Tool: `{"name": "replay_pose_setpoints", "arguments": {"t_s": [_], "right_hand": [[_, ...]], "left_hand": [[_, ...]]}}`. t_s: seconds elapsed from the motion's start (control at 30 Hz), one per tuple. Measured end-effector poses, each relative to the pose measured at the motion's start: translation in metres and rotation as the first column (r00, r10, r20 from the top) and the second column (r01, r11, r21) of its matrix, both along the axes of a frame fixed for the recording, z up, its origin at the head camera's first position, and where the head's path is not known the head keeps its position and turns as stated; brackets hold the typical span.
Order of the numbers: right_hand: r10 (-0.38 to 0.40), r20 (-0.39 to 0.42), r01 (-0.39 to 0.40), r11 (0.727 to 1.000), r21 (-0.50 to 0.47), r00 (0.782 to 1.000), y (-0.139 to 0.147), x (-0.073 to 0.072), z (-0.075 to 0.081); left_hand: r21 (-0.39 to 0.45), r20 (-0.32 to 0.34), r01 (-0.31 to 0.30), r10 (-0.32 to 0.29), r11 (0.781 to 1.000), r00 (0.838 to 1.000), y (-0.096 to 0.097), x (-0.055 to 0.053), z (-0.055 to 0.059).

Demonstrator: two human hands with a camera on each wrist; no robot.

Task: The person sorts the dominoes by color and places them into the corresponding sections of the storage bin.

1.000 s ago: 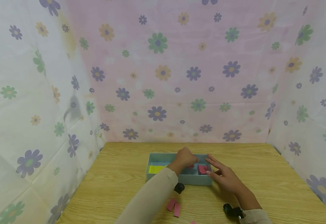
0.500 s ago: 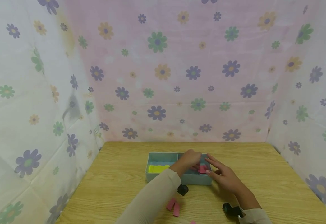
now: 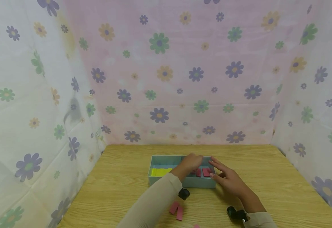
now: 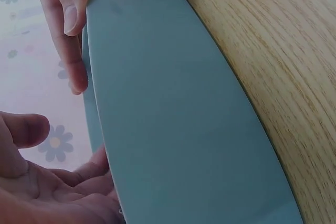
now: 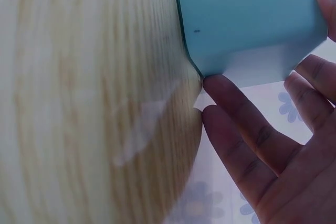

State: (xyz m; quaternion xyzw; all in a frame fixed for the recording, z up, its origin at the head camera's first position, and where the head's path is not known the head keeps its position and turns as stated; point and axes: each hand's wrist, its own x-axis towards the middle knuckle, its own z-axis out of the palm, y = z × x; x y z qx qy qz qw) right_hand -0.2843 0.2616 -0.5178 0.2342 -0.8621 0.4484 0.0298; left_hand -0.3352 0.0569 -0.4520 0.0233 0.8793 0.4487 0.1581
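A light blue divided box (image 3: 198,182) stands on the table. My left hand (image 3: 191,162) reaches over its front wall into the right compartment. Pink flat pieces (image 3: 206,172) lie in there, right by my left fingers. In the left wrist view my left thumb (image 4: 29,130) stands apart from the fingers, whose tips are hidden behind the box wall. My right hand (image 3: 230,182) holds the box's right end, thumb at the front rim and fingers along the end and back corner. Yellow pieces (image 3: 159,172) fill the front of the left compartment.
Two pink pieces (image 3: 179,213) lie on the wood-grain table (image 3: 120,190) in front of the box, and another bit of pink shows at the bottom edge of the head view. Flowered cloth (image 3: 180,79) hangs behind and on both sides.
My left hand went right to the pink pieces, then a little back left. Two pink pieces now show side by side where one block showed before. My right hand has stayed put.
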Motion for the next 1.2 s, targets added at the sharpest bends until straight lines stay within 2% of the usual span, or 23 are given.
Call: {"name": "replay_pose_setpoints", "arguments": {"t_s": [0.1, 0.27, 0.43, 0.63, 0.83, 1.0, 1.1, 1.2], "right_hand": [[0.002, 0.007, -0.002, 1.000, -0.006, 1.000, 0.000, 0.000, 0.000], [0.000, 0.021, 0.000, 1.000, -0.006, 1.000, -0.001, -0.001, -0.001], [-0.013, 0.007, 0.013, 1.000, -0.006, 1.000, -0.001, -0.002, -0.001], [0.004, -0.036, -0.004, 1.000, 0.002, 0.999, -0.001, -0.001, -0.001], [0.016, -0.035, -0.016, 1.000, -0.012, 0.999, 0.000, 0.000, 0.001], [0.018, -0.013, -0.018, 1.000, -0.018, 1.000, 0.000, 0.000, 0.001], [0.012, -0.010, -0.013, 1.000, -0.019, 1.000, -0.001, 0.000, 0.002], [0.010, -0.005, -0.011, 1.000, -0.016, 1.000, -0.002, 0.000, 0.003]], "left_hand": [[-0.063, -0.006, 0.026, -0.026, 0.998, 1.000, 0.001, -0.001, -0.001], [0.026, 0.027, -0.023, 0.022, 0.999, 0.999, 0.003, 0.000, -0.004], [0.114, 0.058, -0.063, 0.056, 0.991, 0.997, 0.005, 0.001, -0.004], [0.135, 0.081, -0.060, 0.049, 0.989, 0.996, 0.004, 0.004, -0.003], [0.109, 0.036, -0.051, 0.047, 0.993, 0.998, 0.001, 0.006, 0.004], [0.142, -0.037, -0.020, 0.025, 0.990, 0.999, -0.018, 0.014, 0.018], [0.197, -0.068, 0.020, -0.006, 0.980, 0.998, -0.040, 0.023, 0.024], [0.241, -0.076, 0.072, -0.055, 0.968, 0.996, -0.063, 0.033, 0.026]]}}
